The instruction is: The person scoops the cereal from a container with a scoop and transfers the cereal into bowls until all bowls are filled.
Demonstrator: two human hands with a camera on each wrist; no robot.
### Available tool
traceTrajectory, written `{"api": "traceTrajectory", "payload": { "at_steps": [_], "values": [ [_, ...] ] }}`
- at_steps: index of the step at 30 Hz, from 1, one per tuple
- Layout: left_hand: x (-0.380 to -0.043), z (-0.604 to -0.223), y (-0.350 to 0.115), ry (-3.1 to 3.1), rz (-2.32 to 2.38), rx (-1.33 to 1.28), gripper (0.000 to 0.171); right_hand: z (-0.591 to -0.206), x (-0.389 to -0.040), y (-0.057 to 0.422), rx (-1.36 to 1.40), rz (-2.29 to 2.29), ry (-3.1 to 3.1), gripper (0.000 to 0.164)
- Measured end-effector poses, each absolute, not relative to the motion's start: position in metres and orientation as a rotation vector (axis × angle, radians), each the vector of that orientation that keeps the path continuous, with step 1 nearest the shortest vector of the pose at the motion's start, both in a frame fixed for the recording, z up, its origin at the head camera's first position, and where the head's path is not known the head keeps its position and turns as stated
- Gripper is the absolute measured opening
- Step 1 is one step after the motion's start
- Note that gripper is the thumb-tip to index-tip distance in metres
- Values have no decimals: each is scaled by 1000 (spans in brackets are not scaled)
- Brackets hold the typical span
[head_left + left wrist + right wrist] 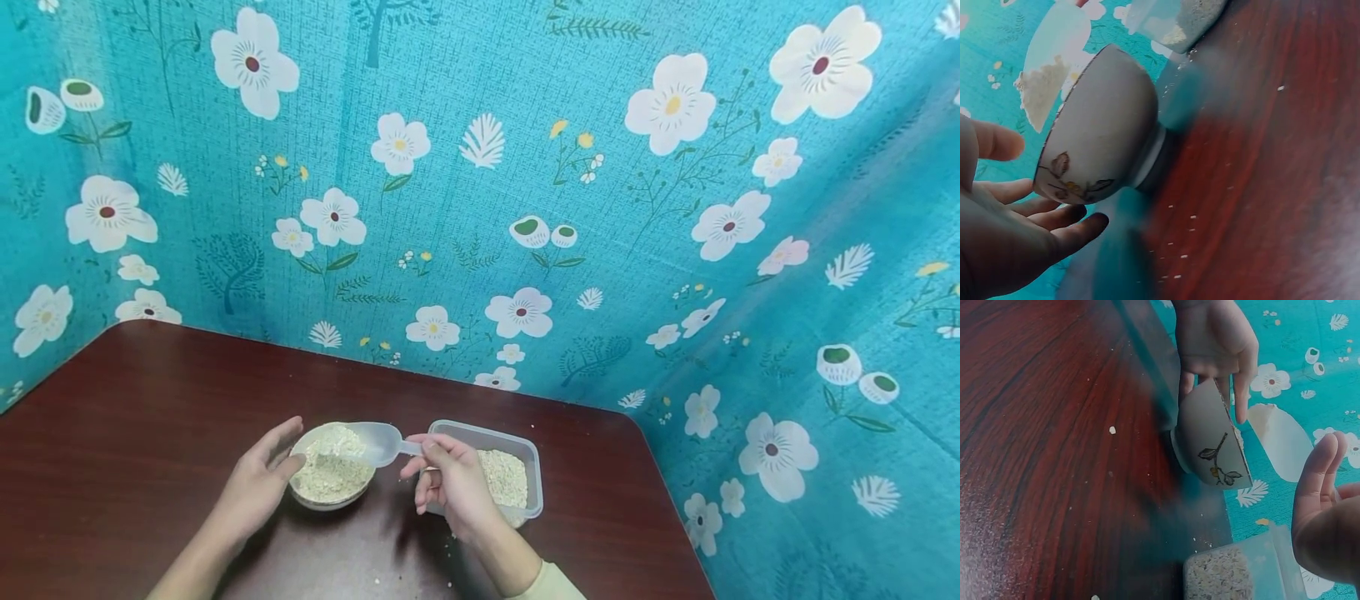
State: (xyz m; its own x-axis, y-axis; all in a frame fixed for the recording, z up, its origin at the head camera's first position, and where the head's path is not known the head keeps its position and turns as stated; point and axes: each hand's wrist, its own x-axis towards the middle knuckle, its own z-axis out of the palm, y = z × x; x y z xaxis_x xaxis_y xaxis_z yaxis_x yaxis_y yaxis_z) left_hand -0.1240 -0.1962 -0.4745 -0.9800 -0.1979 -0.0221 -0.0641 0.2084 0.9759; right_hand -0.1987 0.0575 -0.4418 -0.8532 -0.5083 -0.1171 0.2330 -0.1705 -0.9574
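Note:
A white bowl (1107, 112) with a painted flower sprig stands on the table, filled with pale oat flakes (330, 482). My left hand (258, 483) is at the bowl's left side, its fairly straight fingers touching the outside near the rim and its thumb over the rim. Between thumb and fingers, my right hand (467, 492) pinches the handle of a translucent plastic scoop (381, 443). The scoop is tilted over the bowl, with flakes at its front end (1044, 87). Behind my right hand, a clear plastic container (536, 467) holds more flakes and is partly hidden.
Loose flakes are scattered on the dark red-brown wooden table (150, 433) between and in front of the bowl and container. A teal flowered cloth (450, 267) hangs behind the table and along its sides.

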Motion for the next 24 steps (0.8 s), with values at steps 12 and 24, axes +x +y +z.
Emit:
{"api": "traceTrajectory", "payload": {
  "at_steps": [12, 24],
  "values": [
    [-123, -481, -192, -2367, -1952, 274, 57, -443, -197, 57, -324, -2016, 1659, 30],
    [-122, -480, -192, -2367, -1938, 275, 57, -438, -196, 58, -418, -1976, 1764, 31]
  ]
}}
